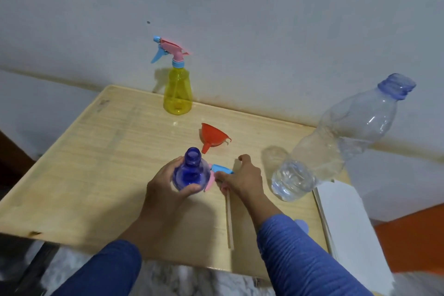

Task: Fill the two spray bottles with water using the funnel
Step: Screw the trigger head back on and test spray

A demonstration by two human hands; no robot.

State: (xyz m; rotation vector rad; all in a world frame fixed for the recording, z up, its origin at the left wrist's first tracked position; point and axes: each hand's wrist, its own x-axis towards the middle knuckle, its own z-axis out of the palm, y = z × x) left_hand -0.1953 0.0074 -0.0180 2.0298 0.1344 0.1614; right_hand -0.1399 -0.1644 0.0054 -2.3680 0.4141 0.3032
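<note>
On the wooden table (96, 151), the largest item is the clear water bottle (336, 142), uncapped and standing at the right edge; water shows only in its lower part. The yellow spray bottle (177, 90) stands at the far edge near the wall with its pink-and-blue trigger head still fitted, so this unit appears not yet opened or filled. The blue spray bottle (191, 172) stands near the front edge with its neck open; no water level can be confirmed inside it. The left hand (165, 187) is wrapped around its body. The red funnel (212, 137) lies on its side just behind the blue bottle, not yet seated in any neck. The right hand (242, 179), fingers curled, holds the removed spray head (222, 168) beside the blue bottle.

Status, as judged: one bottle opened, both fills outstanding.

No brand, label or legible writing is visible.
</note>
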